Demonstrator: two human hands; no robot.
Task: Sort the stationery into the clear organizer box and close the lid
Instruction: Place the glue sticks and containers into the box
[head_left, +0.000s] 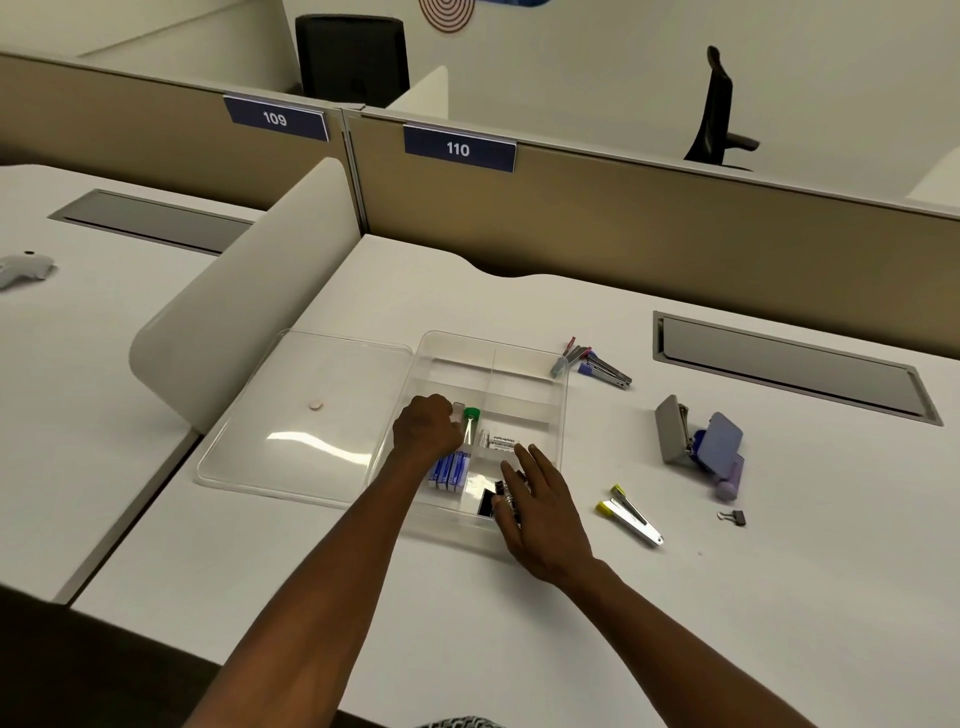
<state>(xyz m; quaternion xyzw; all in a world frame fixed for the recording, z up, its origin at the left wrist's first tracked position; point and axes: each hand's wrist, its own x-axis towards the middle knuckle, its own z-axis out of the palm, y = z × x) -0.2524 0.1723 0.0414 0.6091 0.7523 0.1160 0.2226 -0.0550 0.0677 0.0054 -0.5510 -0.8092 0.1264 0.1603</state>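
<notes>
The clear organizer box (558, 410) sits mid-desk with its lid (291, 415) lying flat to its left. Inside the box are blue staple boxes (451, 470), a green-capped tube (470, 422), white batteries (501, 442) and black binder clips (488, 503). My left hand (426, 428) is curled inside the box at a clear-capped tube next to the green-capped one. My right hand (540, 512) hovers with fingers spread over the binder clips at the box's near right corner. On the desk to the right lie a yellow-tipped staple remover (631, 514) and a small binder clip (733, 516).
A grey and purple stapler pile (698, 447) lies at the right, with a red-and-blue cluster of staplers (592, 364) behind the box. A white curved divider (249, 291) stands left of the lid. A cable hatch (789, 364) is set into the desk at the far right.
</notes>
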